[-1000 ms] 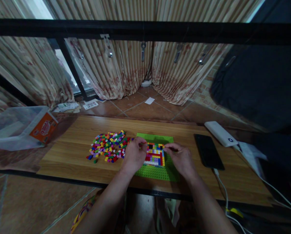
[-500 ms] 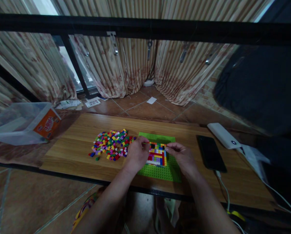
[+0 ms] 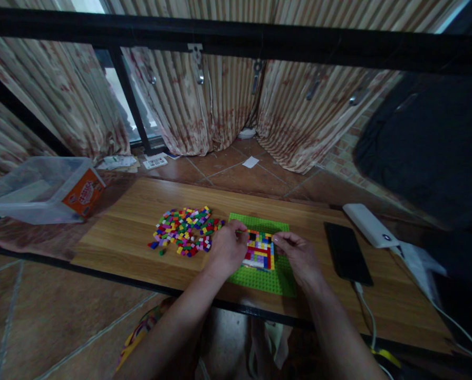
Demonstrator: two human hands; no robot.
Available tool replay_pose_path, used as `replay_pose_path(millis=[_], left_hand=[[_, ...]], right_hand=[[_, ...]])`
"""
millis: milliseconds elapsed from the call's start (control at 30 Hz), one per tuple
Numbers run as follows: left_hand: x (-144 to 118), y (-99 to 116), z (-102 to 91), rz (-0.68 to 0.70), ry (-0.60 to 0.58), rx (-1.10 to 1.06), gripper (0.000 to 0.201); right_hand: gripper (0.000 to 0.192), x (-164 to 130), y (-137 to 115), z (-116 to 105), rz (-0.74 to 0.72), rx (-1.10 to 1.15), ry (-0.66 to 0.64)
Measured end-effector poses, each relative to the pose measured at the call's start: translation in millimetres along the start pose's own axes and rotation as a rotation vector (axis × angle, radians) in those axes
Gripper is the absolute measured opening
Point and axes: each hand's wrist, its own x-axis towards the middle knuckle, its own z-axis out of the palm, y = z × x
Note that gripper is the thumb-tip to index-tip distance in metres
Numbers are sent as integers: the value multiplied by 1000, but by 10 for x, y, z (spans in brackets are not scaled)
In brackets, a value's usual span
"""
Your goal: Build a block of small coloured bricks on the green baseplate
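A green studded baseplate (image 3: 259, 289) lies on the wooden table, carrying a rectangular build of multicoloured toy bricks (image 3: 261, 257). My left hand (image 3: 228, 249) is at the build's upper left edge, thumb and fingers pinched together and covering that side. At the upper right corner, the thumb and forefinger of my right hand (image 3: 298, 257) come together against or just beside the bricks. Whatever either pinch holds is too small or hidden to make out. Left of the baseplate spreads a pile of loose small toy bricks (image 3: 184, 228) in many colours.
A clear plastic bin (image 3: 41, 203) with an orange label stands at the far left. To the right lie a black phone (image 3: 347, 253) with a cable and a white power bank (image 3: 367, 226). A dark rail (image 3: 236, 37) crosses beyond the wooden table (image 3: 121, 253), before striped curtains.
The whole view has shifted slightly, so everything sits a little further right. Both hands keep nearly the same places at the build's upper corners, with only small finger movement.
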Motion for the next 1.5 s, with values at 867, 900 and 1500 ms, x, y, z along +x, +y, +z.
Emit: replay_pose_path(millis=[867, 900, 1500], left_hand=[[-64, 107, 167, 26, -49, -491, 14], [-72, 122, 174, 26, -60, -497, 14], [-65, 110, 191, 23, -24, -345, 14]], right_hand=[[24, -226, -221, 78, -234, -8, -32], [24, -244, -226, 93, -249, -13, -54], [24, -216, -179, -58, -216, -131, 36]])
